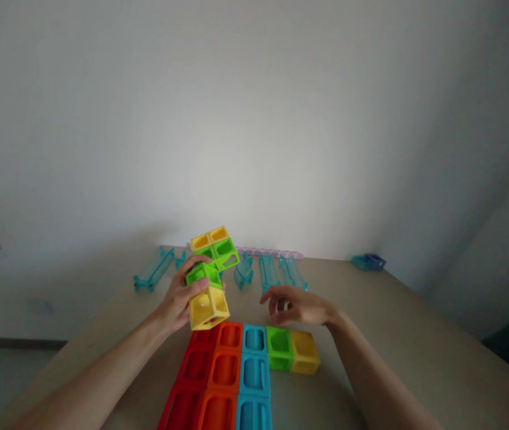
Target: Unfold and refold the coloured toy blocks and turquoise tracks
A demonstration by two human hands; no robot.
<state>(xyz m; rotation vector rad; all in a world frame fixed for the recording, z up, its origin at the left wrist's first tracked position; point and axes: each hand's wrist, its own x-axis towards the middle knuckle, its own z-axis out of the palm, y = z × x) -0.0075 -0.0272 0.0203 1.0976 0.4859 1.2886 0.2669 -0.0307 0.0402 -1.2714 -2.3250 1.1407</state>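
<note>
My left hand (183, 294) grips a joined cluster of yellow and green hollow blocks (209, 306), raised above the table. Its upper part, two yellow and two green cubes, tilts to the right. My right hand (296, 304) hovers with curled fingers over a green block (280, 348) and a yellow block (305, 352); no object shows between its fingers. Those two sit beside a column of blue blocks (255, 373). To the left of the blue column stand orange blocks (225, 369) and red blocks (194, 365), the rows lying side by side.
Several clear blue track pieces (269, 272) lie along the back of the table (339, 310), by a pale purple strip (272, 252) at the wall. Toward the far right sit a small purple piece (375, 261) and a teal piece (360, 261).
</note>
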